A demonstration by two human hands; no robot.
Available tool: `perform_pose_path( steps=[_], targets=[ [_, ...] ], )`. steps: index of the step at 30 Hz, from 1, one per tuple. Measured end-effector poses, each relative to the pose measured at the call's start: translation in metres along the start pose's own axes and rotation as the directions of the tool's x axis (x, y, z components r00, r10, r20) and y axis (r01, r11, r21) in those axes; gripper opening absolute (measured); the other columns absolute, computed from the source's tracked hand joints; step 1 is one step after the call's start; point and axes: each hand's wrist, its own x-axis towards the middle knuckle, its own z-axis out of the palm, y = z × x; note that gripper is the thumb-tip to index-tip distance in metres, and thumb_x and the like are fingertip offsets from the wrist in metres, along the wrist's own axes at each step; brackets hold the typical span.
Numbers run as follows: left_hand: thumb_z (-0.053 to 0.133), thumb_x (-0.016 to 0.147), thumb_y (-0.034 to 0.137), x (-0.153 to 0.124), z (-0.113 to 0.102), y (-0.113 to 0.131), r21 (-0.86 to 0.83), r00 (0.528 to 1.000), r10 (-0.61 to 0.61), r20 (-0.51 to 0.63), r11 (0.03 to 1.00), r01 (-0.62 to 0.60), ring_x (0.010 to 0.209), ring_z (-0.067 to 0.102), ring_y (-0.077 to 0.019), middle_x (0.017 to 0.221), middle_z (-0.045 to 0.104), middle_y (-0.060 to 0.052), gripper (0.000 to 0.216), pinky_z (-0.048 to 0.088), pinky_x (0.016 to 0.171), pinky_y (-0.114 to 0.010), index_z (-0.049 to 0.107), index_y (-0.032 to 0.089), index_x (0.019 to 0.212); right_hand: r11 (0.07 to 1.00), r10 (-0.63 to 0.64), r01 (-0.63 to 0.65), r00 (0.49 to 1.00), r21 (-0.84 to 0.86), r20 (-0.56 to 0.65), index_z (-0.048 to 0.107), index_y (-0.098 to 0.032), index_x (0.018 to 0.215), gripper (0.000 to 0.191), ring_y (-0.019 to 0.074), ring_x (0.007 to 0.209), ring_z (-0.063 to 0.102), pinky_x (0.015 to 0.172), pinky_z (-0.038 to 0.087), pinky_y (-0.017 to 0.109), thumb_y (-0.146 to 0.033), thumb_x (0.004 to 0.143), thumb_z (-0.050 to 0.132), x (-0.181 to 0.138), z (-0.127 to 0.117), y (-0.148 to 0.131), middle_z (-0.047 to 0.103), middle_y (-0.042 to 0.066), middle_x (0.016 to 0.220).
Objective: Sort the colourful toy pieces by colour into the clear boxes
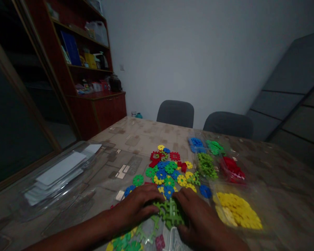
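Light green notched plastic building pieces [172, 211] lie between my two hands at the near side of the table. My left hand [140, 204] has its fingers bent, with thumb and fingertips at the left end of these pieces. From the right, my right hand [197, 214] curls around them, thumb below and fingers above. Just beyond the hands spreads a loose pile of round notched discs [161, 173] in blue, green and yellow. Red square pieces [175, 156] lie at its far side. Nearer me are green discs [125, 243] and a dark pink piece [159, 242].
Clear trays at the right hold yellow discs [237, 209], red pieces [232, 169], light green pieces [207, 165], green discs [214, 147] and blue discs [196, 142]. Clear plastic containers with white sheets [61, 168] lie at the left. Two grey chairs [175, 112] stand behind the table.
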Motion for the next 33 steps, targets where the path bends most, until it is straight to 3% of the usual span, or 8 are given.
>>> perform_pose_path(
  steps=[5,10,14,18,22,29,33],
  targets=[
    [0.067,0.095,0.036,0.001,-0.006,0.0,-0.056,0.999,-0.034,-0.013,0.998,0.033,0.106,0.063,-0.0236,0.107,0.072,-0.005,0.02,0.046,0.096,-0.035,0.07,0.022,0.109,0.999,0.018,-0.017,1.0,0.033,-0.021,0.046,-0.02,0.143,0.076,0.0313,0.132,0.046,0.109,0.037,0.045,-0.012,0.07,0.066,-0.003,-0.004,0.009,0.049,0.015,0.146],
    [0.068,0.093,0.038,0.001,-0.007,0.004,-0.134,0.996,-0.071,-0.047,0.989,0.064,0.104,0.063,-0.0227,0.103,0.073,-0.003,0.019,0.045,0.098,-0.035,0.071,0.023,0.104,0.985,-0.036,0.032,0.999,0.169,0.019,0.059,-0.021,0.121,0.051,0.0243,0.111,0.058,0.097,0.045,0.035,-0.01,0.071,0.065,-0.002,-0.002,-0.002,0.061,0.008,0.121],
    [0.068,0.089,0.036,0.003,-0.007,0.006,-0.17,0.992,-0.118,-0.037,0.979,0.11,0.103,0.063,-0.0233,0.101,0.073,-0.004,0.019,0.045,0.095,-0.035,0.072,0.022,0.101,0.991,-0.057,0.053,0.998,0.121,0.026,0.053,-0.021,0.132,0.063,0.0268,0.119,0.053,0.103,0.042,0.04,-0.011,0.071,0.066,0.0,0.0,-0.003,0.058,0.01,0.13],
    [0.071,0.08,0.03,0.006,-0.01,0.009,-0.26,0.973,-0.224,-0.048,0.944,0.205,0.088,0.063,-0.0201,0.094,0.071,-0.003,0.019,0.048,0.08,-0.031,0.073,0.02,0.096,0.997,-0.057,0.06,0.997,0.049,-0.049,0.057,-0.021,0.126,0.058,0.028,0.115,0.054,0.101,0.043,0.04,-0.013,0.069,0.067,0.0,-0.006,0.004,0.062,0.01,0.123],
    [0.063,0.083,0.027,0.007,-0.017,0.011,-0.327,0.937,-0.342,-0.068,0.895,0.303,0.07,0.059,-0.0152,0.078,0.067,0.0,0.018,0.046,0.067,-0.027,0.071,0.017,0.096,1.0,0.001,-0.003,0.994,-0.011,-0.111,0.059,-0.019,0.123,0.055,0.0301,0.115,0.054,0.102,0.043,0.043,-0.012,0.069,0.068,-0.001,-0.019,0.01,0.063,0.013,0.123],
    [0.058,0.095,0.025,0.004,-0.02,0.01,-0.023,0.997,-0.072,0.021,0.997,0.072,0.096,0.064,-0.0203,0.097,0.071,-0.002,0.012,0.047,0.086,-0.03,0.07,0.023,0.098,1.0,-0.016,0.016,0.999,-0.009,-0.029,0.058,-0.018,0.131,0.061,0.0322,0.124,0.053,0.107,0.042,0.048,-0.015,0.072,0.071,-0.005,-0.024,-0.007,0.059,0.016,0.137],
    [0.053,0.101,0.03,0.002,-0.018,0.004,0.055,1.0,0.01,0.01,0.998,-0.011,0.101,0.063,-0.0215,0.101,0.071,-0.003,0.015,0.047,0.089,-0.031,0.067,0.024,0.102,1.0,0.006,-0.009,0.991,-0.022,-0.136,0.048,-0.02,0.145,0.072,0.0348,0.134,0.048,0.112,0.037,0.052,-0.019,0.076,0.07,-0.011,-0.038,0.009,0.053,0.016,0.147]
  ],
)
